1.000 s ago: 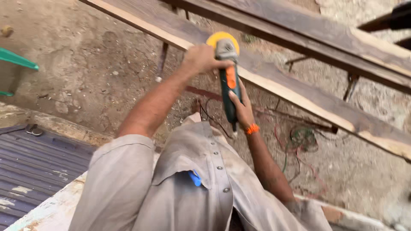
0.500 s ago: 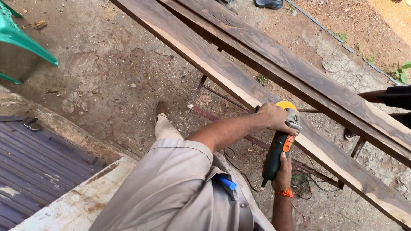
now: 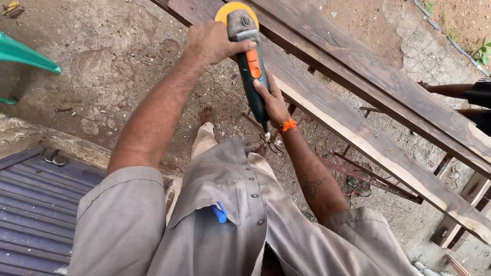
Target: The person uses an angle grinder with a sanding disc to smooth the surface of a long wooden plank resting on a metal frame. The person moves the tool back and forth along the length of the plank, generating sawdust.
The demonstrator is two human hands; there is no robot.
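1. A blue pen (image 3: 220, 212) is sitting clipped in the chest pocket of the grey button shirt (image 3: 225, 225), nearest the camera.
2. The right hand (image 3: 272, 102) is wrapping closed around the rear of the dark green handheld power sander with an orange switch panel (image 3: 253, 76); an orange band (image 3: 288, 124) is circling that wrist.
3. The left hand (image 3: 212, 43) is clamping the sander's grey head, fingers curling over its side.
4. The sander is pointing away from the body, its round yellow pad (image 3: 230, 11) lying against the near weathered wooden plank (image 3: 368, 138).
5. A second, darker wooden plank (image 3: 378, 82) is running just beside the first, farther out.
6. A green plastic chair (image 3: 23, 56) is standing at the left edge.
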